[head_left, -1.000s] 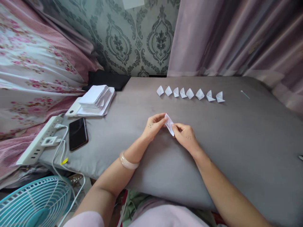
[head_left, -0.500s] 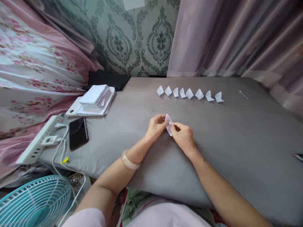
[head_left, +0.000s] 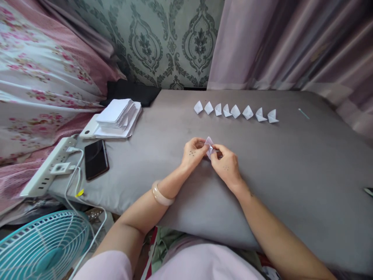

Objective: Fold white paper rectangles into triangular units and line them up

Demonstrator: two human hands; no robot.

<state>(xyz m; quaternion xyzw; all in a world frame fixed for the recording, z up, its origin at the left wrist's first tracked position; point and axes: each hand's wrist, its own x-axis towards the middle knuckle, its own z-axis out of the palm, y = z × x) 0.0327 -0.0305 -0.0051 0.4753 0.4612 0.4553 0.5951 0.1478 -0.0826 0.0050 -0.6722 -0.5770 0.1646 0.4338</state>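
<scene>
A small piece of folded white paper [head_left: 209, 141] is held upright between my two hands, over the grey-covered table. My left hand [head_left: 193, 151] is closed on its left side, with the thumb across the front. On the right side, my right hand [head_left: 226, 160] pinches it between thumb and fingers. Part of the paper is hidden by my fingertips. Farther back, several small folded white paper pieces [head_left: 247, 112] stand in a row, some pointed like little boats.
At the left lie a stack of white paper [head_left: 113, 113], a black phone [head_left: 96, 159] and a white power strip [head_left: 48, 167] with cables. A turquoise fan [head_left: 49, 249] stands at lower left. A thin stick [head_left: 304, 113] lies at the far right. Curtains [head_left: 262, 42] hang behind.
The folded paper has turned between my fingers and looks more opened, with its front facing me more. Both hands keep their hold. The view has tilted slightly downward.
</scene>
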